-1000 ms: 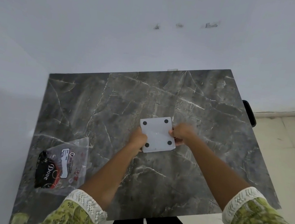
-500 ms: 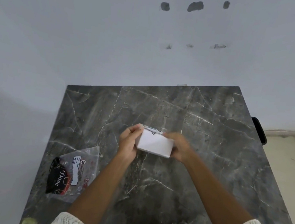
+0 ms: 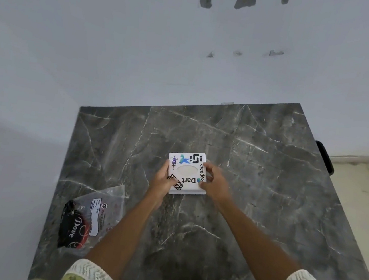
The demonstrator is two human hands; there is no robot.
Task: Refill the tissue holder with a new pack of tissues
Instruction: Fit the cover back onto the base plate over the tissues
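Note:
A white square tissue holder (image 3: pixel 187 174) covered in stickers lies top side up on the dark marble table (image 3: pixel 253 195). An oval slot in its top shows pale tissue inside. My left hand (image 3: pixel 163 181) grips the holder's left edge and my right hand (image 3: pixel 214 182) grips its right edge. An empty clear plastic tissue wrapper (image 3: pixel 90 219) with a black and red "Dove" print lies at the table's near left.
A pale wall rises behind and to the left of the table. A black chair part (image 3: pixel 324 157) sticks out past the table's right edge, above a light tiled floor (image 3: pixel 364 185).
The holder was bottom up, showing four black feet. Both hands turned it over, and now its stickered top with the slot faces up on the table.

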